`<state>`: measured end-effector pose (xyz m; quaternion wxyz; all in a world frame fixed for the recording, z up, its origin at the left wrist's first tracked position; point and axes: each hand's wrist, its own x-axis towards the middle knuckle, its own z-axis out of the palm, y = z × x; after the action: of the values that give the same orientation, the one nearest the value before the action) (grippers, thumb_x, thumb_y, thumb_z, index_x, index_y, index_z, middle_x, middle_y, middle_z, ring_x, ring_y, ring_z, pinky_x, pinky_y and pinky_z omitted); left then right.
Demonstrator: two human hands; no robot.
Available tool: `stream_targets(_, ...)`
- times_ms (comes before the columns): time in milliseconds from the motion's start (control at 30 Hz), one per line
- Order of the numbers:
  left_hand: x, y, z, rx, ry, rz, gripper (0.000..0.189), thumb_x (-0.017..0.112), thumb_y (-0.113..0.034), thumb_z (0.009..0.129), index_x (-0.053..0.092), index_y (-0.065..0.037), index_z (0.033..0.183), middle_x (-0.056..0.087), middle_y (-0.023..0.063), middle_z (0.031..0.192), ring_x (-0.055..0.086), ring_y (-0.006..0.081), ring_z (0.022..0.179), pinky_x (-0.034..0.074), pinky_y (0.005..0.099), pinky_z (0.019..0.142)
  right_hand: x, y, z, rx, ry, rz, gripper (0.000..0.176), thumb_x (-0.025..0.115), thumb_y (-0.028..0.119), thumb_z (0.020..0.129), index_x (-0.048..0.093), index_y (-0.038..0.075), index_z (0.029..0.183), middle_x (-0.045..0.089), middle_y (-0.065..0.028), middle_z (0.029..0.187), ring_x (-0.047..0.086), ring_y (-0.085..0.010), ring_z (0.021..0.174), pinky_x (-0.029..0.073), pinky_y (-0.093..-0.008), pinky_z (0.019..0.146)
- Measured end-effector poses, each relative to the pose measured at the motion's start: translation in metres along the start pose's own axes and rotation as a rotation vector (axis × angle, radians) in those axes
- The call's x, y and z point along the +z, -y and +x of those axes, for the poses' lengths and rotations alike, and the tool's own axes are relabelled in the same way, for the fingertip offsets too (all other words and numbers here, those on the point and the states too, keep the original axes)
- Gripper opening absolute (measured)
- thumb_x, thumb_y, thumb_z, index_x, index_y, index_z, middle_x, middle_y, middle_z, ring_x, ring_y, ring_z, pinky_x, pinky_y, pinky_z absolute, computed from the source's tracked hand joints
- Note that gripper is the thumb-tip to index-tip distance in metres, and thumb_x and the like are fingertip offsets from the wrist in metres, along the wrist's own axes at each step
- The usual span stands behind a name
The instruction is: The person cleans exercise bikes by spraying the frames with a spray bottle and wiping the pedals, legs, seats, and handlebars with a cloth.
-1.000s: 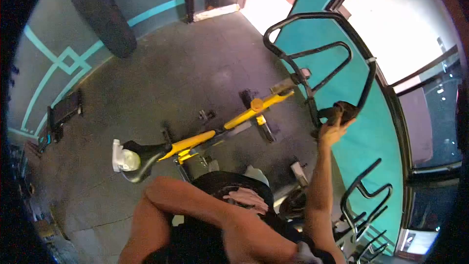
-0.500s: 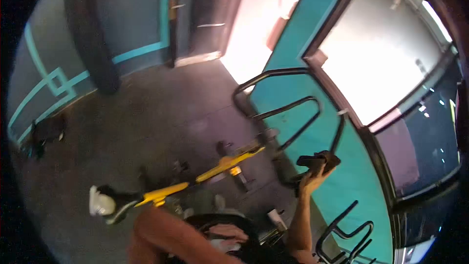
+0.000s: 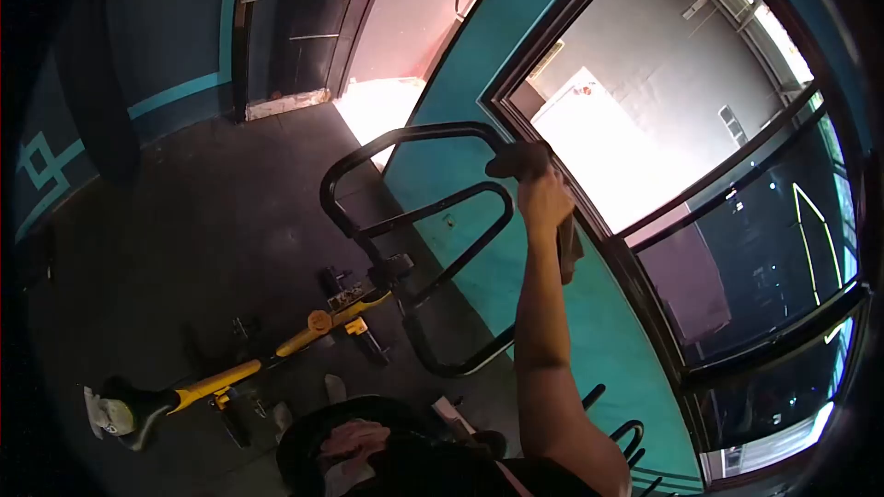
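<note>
My right hand (image 3: 545, 201) is closed on a dark cloth (image 3: 520, 161), which hangs down past the wrist. Both are at the upper right bend of a black tubular handlebar (image 3: 419, 132), beside the window frame. The hand partly hides the cloth, and whether the cloth touches the bar is hard to tell. Below the handlebar lies the yellow frame (image 3: 299, 340) of an exercise bike, with a round orange knob on it. My left hand is out of view.
A teal wall (image 3: 608, 350) and a large window stand at the right. At the back left are a dark door (image 3: 308, 9) and a bright doorway. More black handlebars (image 3: 631, 437) show at the lower right. A black round container (image 3: 304, 433) is near my body.
My right hand has moved up with the cloth, from the handlebar's lower right side to its top. The view has shifted, and the left arm has gone out of sight.
</note>
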<state>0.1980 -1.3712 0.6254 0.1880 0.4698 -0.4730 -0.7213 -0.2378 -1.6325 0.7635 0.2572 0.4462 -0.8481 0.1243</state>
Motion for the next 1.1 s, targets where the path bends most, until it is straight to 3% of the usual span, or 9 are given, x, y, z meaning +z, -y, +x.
stream_targets(133, 0.003, 0.021, 0.008, 0.008, -0.068, 0.009, 0.034, 0.055, -0.034, 0.086, 0.062, -0.004, 0.100, 0.062, 0.0189, 0.095, 0.061, 0.0323, 0.084, 0.049, 0.0423, 0.078, 0.031, 0.056, 0.053, -0.157, -0.008, 0.201, 0.035, 0.051, 0.036, 0.085, 0.060, 0.007, 0.101, 0.067, -0.0174, 0.088, 0.064, -0.0396, 0.081, 0.051, -0.0499, 0.070)
stream_targets(233, -0.006, 0.035, -0.008, -0.019, -0.193, 0.046, 0.035, 0.055, -0.035, 0.086, 0.062, -0.003, 0.100, 0.062, 0.0193, 0.096, 0.062, 0.0327, 0.084, 0.049, 0.0426, 0.079, 0.081, 0.135, 0.069, -0.387, -0.043, 0.015, 0.042, 0.051, 0.045, 0.085, 0.065, 0.009, 0.101, 0.066, -0.0164, 0.100, 0.060, -0.0396, 0.100, 0.041, -0.0585, 0.086)
stream_targets(367, -0.023, 0.055, -0.021, -0.055, -0.288, 0.101, 0.036, 0.055, -0.035, 0.086, 0.062, -0.003, 0.101, 0.062, 0.0198, 0.096, 0.062, 0.0333, 0.085, 0.049, 0.0431, 0.079, 0.148, 0.222, 0.018, -0.555, 0.086, 0.214, 0.049, 0.052, 0.046, 0.084, 0.064, 0.007, 0.110, 0.061, -0.0158, 0.115, 0.035, -0.0395, 0.130, 0.012, -0.0549, 0.111)
stream_targets(567, -0.025, 0.103, -0.047, -0.106, -0.437, 0.082, 0.037, 0.055, -0.036, 0.086, 0.062, -0.003, 0.102, 0.063, 0.0206, 0.097, 0.062, 0.0342, 0.086, 0.049, 0.0438, 0.080, 0.199, 0.300, -0.072, -0.622, 0.347, 0.487, 0.048, 0.053, 0.042, 0.084, 0.058, 0.012, 0.121, 0.057, -0.0133, 0.122, 0.028, -0.0407, 0.134, 0.009, -0.0548, 0.113)
stream_targets(667, -0.033, 0.127, -0.055, -0.110, -0.476, 0.093, 0.038, 0.055, -0.036, 0.085, 0.062, -0.003, 0.102, 0.063, 0.0210, 0.098, 0.063, 0.0346, 0.086, 0.049, 0.0442, 0.080, 0.149, 0.295, -0.109, -0.642, 0.614, 0.525, 0.046, 0.055, 0.040, 0.084, 0.058, 0.013, 0.121, 0.055, -0.0111, 0.127, 0.024, -0.0399, 0.136, 0.014, -0.0557, 0.112)
stream_targets(800, -0.042, 0.159, -0.069, -0.119, -0.501, 0.110, 0.039, 0.056, -0.037, 0.085, 0.062, -0.003, 0.103, 0.063, 0.0215, 0.099, 0.063, 0.0352, 0.087, 0.049, 0.0447, 0.080, 0.129, 0.269, -0.141, -0.776, 0.536, 0.478, 0.046, 0.060, 0.038, 0.080, 0.060, 0.012, 0.118, 0.054, -0.0094, 0.128, 0.021, -0.0399, 0.137, 0.022, -0.0572, 0.109)
stream_targets(867, -0.048, 0.177, -0.084, -0.137, -0.511, 0.127, 0.039, 0.056, -0.037, 0.085, 0.062, -0.003, 0.103, 0.063, 0.0218, 0.099, 0.063, 0.0355, 0.087, 0.049, 0.0449, 0.080, 0.105, 0.246, -0.141, -0.912, 0.714, 0.314, 0.046, 0.063, 0.036, 0.078, 0.062, 0.011, 0.116, 0.054, -0.0087, 0.128, 0.020, -0.0401, 0.137, 0.027, -0.0581, 0.106)
stream_targets(1000, -0.056, 0.216, -0.111, -0.170, -0.511, 0.145, 0.040, 0.056, -0.037, 0.085, 0.062, -0.003, 0.104, 0.064, 0.0223, 0.100, 0.063, 0.0361, 0.088, 0.049, 0.0454, 0.081, 0.087, 0.190, -0.156, -1.121, 0.597, 0.115, 0.047, 0.061, 0.039, 0.080, 0.063, 0.005, 0.112, 0.054, -0.0146, 0.127, 0.019, -0.0401, 0.138, 0.030, -0.0613, 0.102)
stream_targets(1100, -0.065, 0.262, -0.116, -0.174, -0.508, 0.141, 0.041, 0.056, -0.038, 0.085, 0.062, -0.002, 0.104, 0.064, 0.0226, 0.100, 0.064, 0.0363, 0.088, 0.049, 0.0457, 0.081, 0.061, 0.155, -0.154, -1.214, 0.535, 0.172, 0.044, 0.066, 0.032, 0.077, 0.063, 0.002, 0.110, 0.056, -0.0162, 0.122, 0.029, -0.0388, 0.133, 0.034, -0.0543, 0.103)
